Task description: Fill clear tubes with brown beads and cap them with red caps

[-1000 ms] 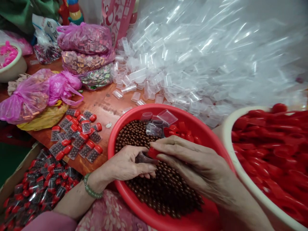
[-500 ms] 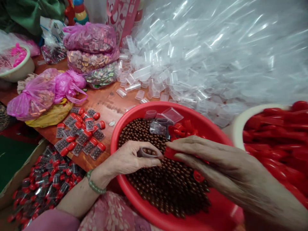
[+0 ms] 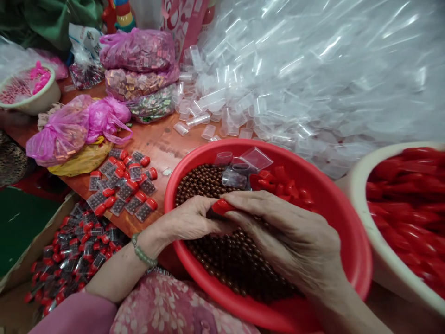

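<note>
Over the red basin (image 3: 359,260), my left hand (image 3: 194,218) is closed round a small clear container, mostly hidden by the fingers. My right hand (image 3: 285,232) pinches a red cap (image 3: 222,207) against the container's open end, its fingertips touching those of my left hand. Brown beads (image 3: 236,260) fill much of the basin below both hands. Clear empty containers (image 3: 233,178) and loose red caps (image 3: 278,181) lie on the beads at the basin's far side.
Capped containers (image 3: 127,185) lie on the orange table (image 3: 156,139), with more in a cardboard box (image 3: 45,236) at lower left. Pink bags (image 3: 139,51) stand behind. Clear containers (image 3: 278,79) are heaped at the back. A cream basin (image 3: 358,199) of red parts is at right.
My right hand has brought the red cap left onto the container in my left hand, covering its opening. The view has shifted slightly, so the surroundings sit further right.
</note>
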Demonstrator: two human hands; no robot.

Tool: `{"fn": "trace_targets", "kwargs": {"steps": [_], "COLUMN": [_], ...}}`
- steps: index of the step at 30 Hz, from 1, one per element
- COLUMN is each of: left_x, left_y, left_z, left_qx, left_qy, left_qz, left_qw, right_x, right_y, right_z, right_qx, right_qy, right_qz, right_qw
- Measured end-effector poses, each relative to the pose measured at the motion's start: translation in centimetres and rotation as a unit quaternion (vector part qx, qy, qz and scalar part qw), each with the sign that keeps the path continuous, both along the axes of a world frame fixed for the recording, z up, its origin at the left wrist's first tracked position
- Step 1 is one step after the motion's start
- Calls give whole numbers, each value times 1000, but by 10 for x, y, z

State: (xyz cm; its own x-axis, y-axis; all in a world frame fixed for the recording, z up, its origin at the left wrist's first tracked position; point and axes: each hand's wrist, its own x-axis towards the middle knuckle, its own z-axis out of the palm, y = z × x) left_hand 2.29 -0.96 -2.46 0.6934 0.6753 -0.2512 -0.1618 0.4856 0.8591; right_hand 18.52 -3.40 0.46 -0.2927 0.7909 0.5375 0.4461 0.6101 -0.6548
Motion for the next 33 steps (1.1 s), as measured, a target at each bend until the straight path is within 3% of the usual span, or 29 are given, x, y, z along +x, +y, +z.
{"fn": "trace_targets", "kwargs": {"steps": [8,22,30,33], "left_x": [-1,-3,-4,-3], "left_y": [0,-1,1,-1], "left_z": [6,0,1,5], "left_qx": [-19,80,41,3], "left_qy": [25,78,99,92], "left_qz": [-5,-74,-121,-144], "left_qw": [1000,991,987,985], "right_x": [-2,13,17,19], "right_y": [4,3,0,2], "right_z": [-3,-10,-14,-13], "right_qx": [-24,-144,-146,-181], "right_qy": [-8,50,27,31], "right_qz": [-31,3,16,27], "right_qw": [999,988,989,983]}}
